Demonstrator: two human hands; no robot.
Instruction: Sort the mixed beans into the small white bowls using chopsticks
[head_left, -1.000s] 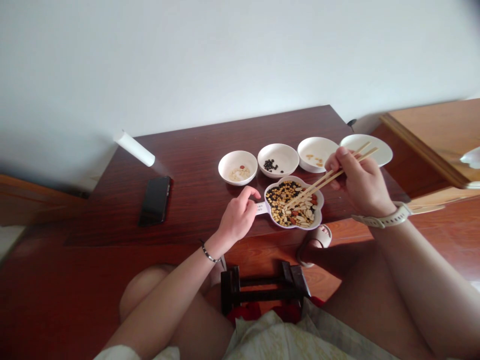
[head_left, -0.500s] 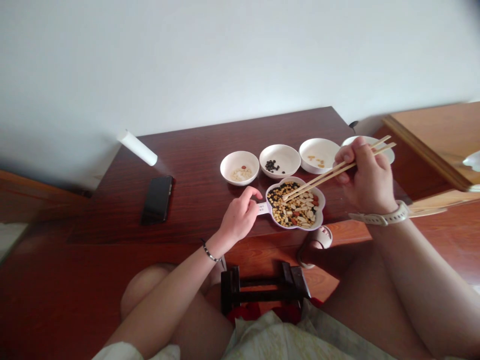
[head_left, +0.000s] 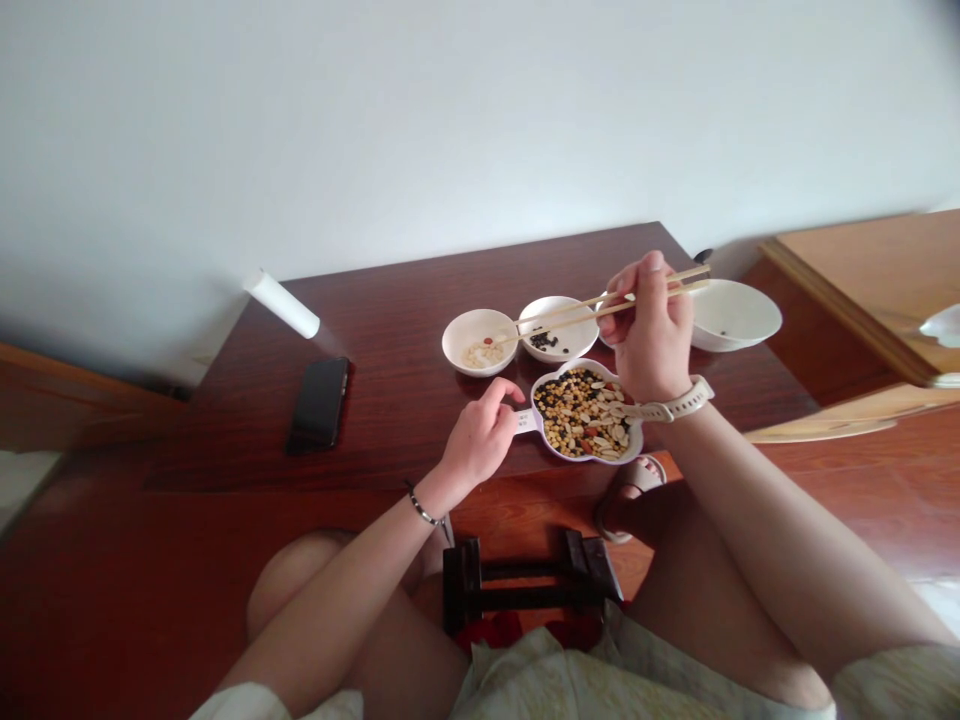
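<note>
— Anything different just now?

— Yes: chopsticks [head_left: 690, 273] moved out of the flower-shaped pan [head_left: 636, 440] and swung across to the leftmost bowl [head_left: 456, 345], tips at its right side, shafts passing over the bowl of black beans [head_left: 577, 340].

— Meaning what?

— No stirring in the pan at this instant, as a judgement; tips closest to pale pieces and one reddish one instead. Anything pinched between the tips? Too small to tell.

— And the right hand [head_left: 656, 345]?

— Closed on the chopsticks, fingers together around the shafts. Held above the row, just beyond the pan, with a pale strap [head_left: 679, 402] at the wrist, partly in front of the pan's right side.

— Left hand [head_left: 480, 435]?

— At the short handle [head_left: 528, 421] of the pan, forefinger bent over it. Fully gripped or merely touched? Cannot tell, with the lower fingers hidden.

— Where to find the pan?

— Near the front edge of the dark table [head_left: 390, 300], in front of the bowls, full of yellow, black and pale pieces.

— Other items?

— A third bowl [head_left: 603, 304] mostly behind the right hand, a wider white bowl [head_left: 742, 310] at the far right, a phone [head_left: 319, 405] lying well left, and a white roll [head_left: 283, 305] near the wall.
</note>
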